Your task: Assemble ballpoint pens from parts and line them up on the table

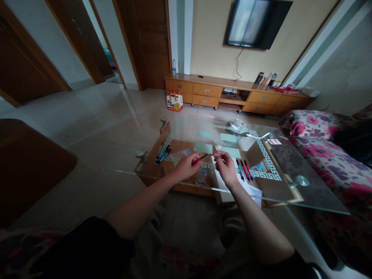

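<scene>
Over the glass table (293, 186), my left hand (186, 167) is closed around a red pen (200, 159) whose dark tip end points right. Just across a small gap, my right hand (225, 166) has its thumb and fingers pinched together; whatever they hold is too small to name. Beside that hand, on the right, several pens (246, 170) in blue, black and red lie in a row. Another bunch of blue and black pens (163, 155) rests on the left part of the table. White paper (217, 180) shows beneath my right hand.
Toward the far edge sits a clear plastic-wrapped item (236, 126). A red and white card (274, 142) lies at the right. A flowered sofa (340, 155) flanks the table. Beyond stand a wooden TV cabinet (206, 90) and a paper bag (174, 102). A bottle (201, 177) appears through the glass.
</scene>
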A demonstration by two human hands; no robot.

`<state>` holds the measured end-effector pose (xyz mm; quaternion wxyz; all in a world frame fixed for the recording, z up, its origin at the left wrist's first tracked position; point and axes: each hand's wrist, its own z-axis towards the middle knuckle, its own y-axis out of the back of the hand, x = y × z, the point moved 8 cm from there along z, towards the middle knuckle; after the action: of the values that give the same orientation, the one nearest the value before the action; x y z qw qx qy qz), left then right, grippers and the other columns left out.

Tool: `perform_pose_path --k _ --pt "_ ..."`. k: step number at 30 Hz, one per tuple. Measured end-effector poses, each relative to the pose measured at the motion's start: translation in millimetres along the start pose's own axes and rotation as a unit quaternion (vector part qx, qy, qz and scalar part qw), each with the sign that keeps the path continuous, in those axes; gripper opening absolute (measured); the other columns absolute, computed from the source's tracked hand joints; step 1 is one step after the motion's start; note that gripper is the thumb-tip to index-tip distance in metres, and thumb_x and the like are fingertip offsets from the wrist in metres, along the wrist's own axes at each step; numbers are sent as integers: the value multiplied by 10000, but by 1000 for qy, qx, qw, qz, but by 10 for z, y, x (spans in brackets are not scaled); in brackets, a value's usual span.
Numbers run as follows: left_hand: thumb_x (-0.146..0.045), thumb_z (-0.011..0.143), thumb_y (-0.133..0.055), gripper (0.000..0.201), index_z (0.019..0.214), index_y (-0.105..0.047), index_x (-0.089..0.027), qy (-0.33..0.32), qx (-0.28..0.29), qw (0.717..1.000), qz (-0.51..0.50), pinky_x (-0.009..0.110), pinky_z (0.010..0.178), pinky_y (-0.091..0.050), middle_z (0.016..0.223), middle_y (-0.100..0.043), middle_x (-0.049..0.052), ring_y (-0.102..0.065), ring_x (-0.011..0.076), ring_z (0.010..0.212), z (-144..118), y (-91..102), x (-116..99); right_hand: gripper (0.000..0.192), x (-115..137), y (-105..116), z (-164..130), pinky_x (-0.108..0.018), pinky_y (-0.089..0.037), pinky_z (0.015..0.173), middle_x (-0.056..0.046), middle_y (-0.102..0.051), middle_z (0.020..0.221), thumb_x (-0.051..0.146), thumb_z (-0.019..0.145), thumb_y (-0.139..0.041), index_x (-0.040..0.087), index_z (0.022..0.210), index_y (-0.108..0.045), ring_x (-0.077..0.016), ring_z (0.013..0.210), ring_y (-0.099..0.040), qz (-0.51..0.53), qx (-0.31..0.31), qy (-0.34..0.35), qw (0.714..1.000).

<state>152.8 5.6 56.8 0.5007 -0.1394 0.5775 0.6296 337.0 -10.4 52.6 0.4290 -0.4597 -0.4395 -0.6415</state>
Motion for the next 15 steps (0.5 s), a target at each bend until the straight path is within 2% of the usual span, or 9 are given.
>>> perform_pose_path --k 4,8,12,15 --pt "-296 927 -518 151 948 -624 -191 -2 23 999 31 241 647 -421 831 -681 9 -594 136 711 -123 -101 142 519 -22 -66 -45 -246 -418 532 -10 -619 811 608 816 -628 187 1118 -596 -120 587 -502 11 16 -25 1000" --pt "-311 918 -538 151 955 -635 -203 -9 46 997 68 251 649 -416 844 -681 19 -596 152 723 -167 -169 215 474 -48 -112 -70 -265 -447 587 -17 -620 823 576 852 -611 179 1112 -606 -138 635 -543 -39 27 -11 999" --pt "-292 935 -515 141 966 -625 -210 -45 38 995 80 256 677 -426 838 -665 13 -593 154 738 -85 -174 194 407 7 -128 -58 -309 -491 677 -49 -619 887 529 928 -529 174 1109 -608 -165 701 -580 -136 25 71 988" --pt "-260 945 -495 142 994 -616 -203 -78 23 992 92 267 731 -445 912 -660 30 -601 159 791 -10 -133 139 363 148 -127 -95 -369 -519 776 -100 -583 1044 475 954 -506 184 1150 -596 -207 820 -604 -227 28 162 960"
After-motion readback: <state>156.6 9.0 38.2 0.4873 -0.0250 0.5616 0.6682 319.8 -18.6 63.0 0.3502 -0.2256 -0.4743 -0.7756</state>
